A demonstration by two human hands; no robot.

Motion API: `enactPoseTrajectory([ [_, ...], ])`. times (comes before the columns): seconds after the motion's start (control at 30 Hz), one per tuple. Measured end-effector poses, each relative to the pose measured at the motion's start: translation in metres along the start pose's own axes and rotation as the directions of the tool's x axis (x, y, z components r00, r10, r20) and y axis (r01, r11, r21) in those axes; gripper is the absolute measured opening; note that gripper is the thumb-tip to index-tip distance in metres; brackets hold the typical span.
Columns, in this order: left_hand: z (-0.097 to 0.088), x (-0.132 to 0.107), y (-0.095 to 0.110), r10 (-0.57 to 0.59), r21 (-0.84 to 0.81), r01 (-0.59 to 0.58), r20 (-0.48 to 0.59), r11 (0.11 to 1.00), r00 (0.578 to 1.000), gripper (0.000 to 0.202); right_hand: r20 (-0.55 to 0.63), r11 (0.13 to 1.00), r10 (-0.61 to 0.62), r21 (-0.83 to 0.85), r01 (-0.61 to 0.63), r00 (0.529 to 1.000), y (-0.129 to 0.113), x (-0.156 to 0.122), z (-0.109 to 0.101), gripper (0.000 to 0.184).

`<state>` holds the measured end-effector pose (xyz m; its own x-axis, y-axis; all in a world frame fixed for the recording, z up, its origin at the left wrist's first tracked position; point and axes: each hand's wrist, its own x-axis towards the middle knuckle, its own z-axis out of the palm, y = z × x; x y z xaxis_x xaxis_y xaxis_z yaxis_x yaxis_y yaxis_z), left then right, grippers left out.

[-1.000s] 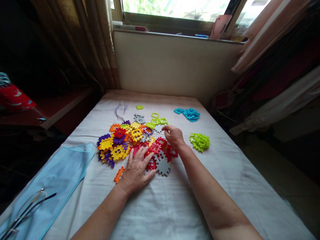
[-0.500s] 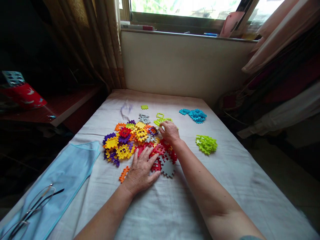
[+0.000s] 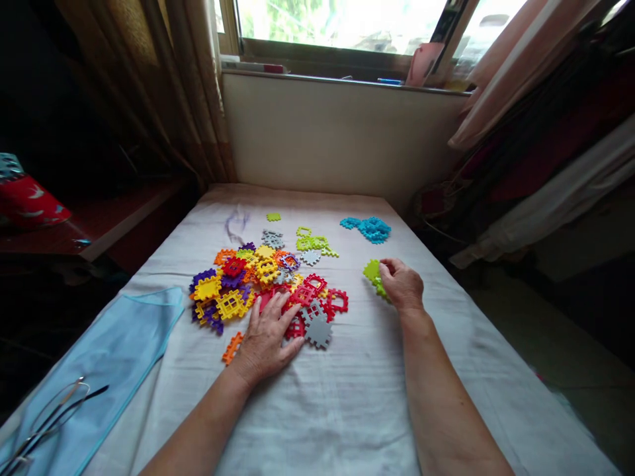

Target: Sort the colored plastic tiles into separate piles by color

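Observation:
My left hand (image 3: 268, 334) lies with its fingers spread over the near side of a mixed heap of notched plastic interlocking tiles. Red tiles (image 3: 303, 295) and a grey tile (image 3: 318, 332) lie by its fingertips and thumb. A loose orange tile (image 3: 232, 348) rests left of its wrist. Over on the right, my right hand (image 3: 403, 284) has its thumb and fingers closed at a lime-green tile (image 3: 372, 271). The hand hides most of the lime-green pile there. Yellow tiles (image 3: 231, 304) and purple tiles are at the heap's left.
Blue tiles (image 3: 374, 229) sit at the far right of the cloth-covered surface (image 3: 347, 410). Several lime-green tiles (image 3: 312, 242) and a single green tile (image 3: 273, 217) lie farther back. Eyeglasses (image 3: 54, 420) rest on a light blue cloth (image 3: 114, 360) at left.
My right hand has moved right, from the back of the heap to the lime-green pile. My left hand stays on the heap. The whole view has shifted slightly.

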<state>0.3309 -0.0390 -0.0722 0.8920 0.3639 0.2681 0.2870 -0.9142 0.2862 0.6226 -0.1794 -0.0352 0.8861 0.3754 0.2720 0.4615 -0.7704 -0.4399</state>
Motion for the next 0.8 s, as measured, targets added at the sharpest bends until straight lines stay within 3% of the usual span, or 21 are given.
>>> enactPoseTrajectory([
  [0.27, 0.001, -0.001, -0.001, -0.006, 0.013, 0.006, 0.003, 1.000, 1.000, 0.058, -0.157, 0.996, -0.033, -0.083, 0.020, 0.987, 0.014, -0.011, 0.000, 0.036],
  [0.37, -0.001, 0.000, 0.000, -0.007, -0.010, 0.007, 0.001, 1.000, 1.000, 0.056, -0.185, 0.990, -0.143, -0.044, 0.137, 0.972, 0.001, -0.023, 0.002, 0.036],
  [0.47, -0.004, 0.001, -0.001, -0.026, -0.068, 0.025, -0.015, 0.997, 1.000, 0.052, -0.061, 0.941, -0.332, 0.048, 0.335, 0.941, -0.021, -0.043, 0.014, 0.031],
  [0.53, -0.005, 0.003, -0.004, -0.064, -0.146, 0.058, -0.034, 0.988, 0.997, 0.047, 0.066, 0.910, -0.406, 0.116, 0.397, 0.911, -0.033, -0.055, 0.026, 0.028],
  [0.63, -0.009, 0.005, -0.009, -0.144, -0.327, 0.119, -0.054, 0.937, 0.988, 0.041, 0.156, 0.907, -0.398, 0.215, 0.363, 0.904, -0.038, -0.065, 0.042, 0.027],
  [0.8, -0.023, 0.013, -0.021, -0.273, -0.639, 0.196, -0.023, 0.744, 0.962, 0.042, 0.113, 0.866, -0.272, 0.461, 0.192, 0.956, -0.025, -0.061, 0.056, 0.034],
])
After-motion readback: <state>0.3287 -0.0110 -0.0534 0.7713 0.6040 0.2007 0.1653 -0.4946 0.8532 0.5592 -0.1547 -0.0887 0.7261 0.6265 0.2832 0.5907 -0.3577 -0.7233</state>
